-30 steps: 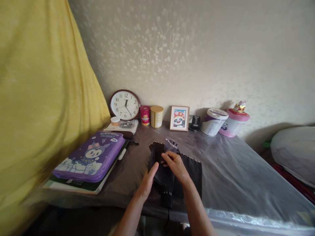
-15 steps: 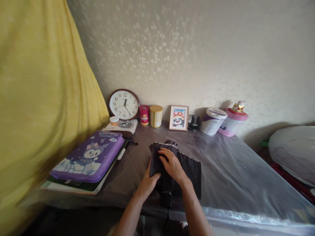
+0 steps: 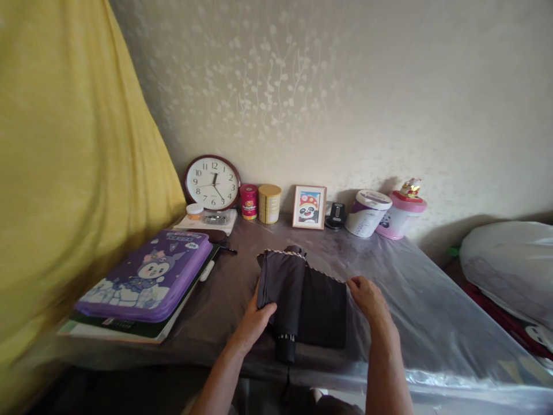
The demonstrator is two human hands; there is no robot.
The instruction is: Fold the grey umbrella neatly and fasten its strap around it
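Observation:
A dark folding umbrella (image 3: 287, 288) lies on the plastic-covered table (image 3: 401, 288), its black handle (image 3: 285, 349) pointing at me. One flat panel of its cloth (image 3: 324, 308) spreads out to the right. My left hand (image 3: 254, 320) grips the rolled bundle on its left side, thumb on top. My right hand (image 3: 367, 300) pinches the far right corner of the spread panel.
A purple cartoon case (image 3: 147, 276) lies on books at the left beside a yellow curtain (image 3: 64, 173). Along the wall stand a clock (image 3: 211, 183), two tins (image 3: 260, 203), a framed picture (image 3: 309, 207) and two tubs (image 3: 384, 214). A white bag (image 3: 510, 265) sits at right.
My right hand left the top of the rolled bundle and moved right to the corner of the spread panel. My left hand stays on the bundle. The camera shifted slightly right.

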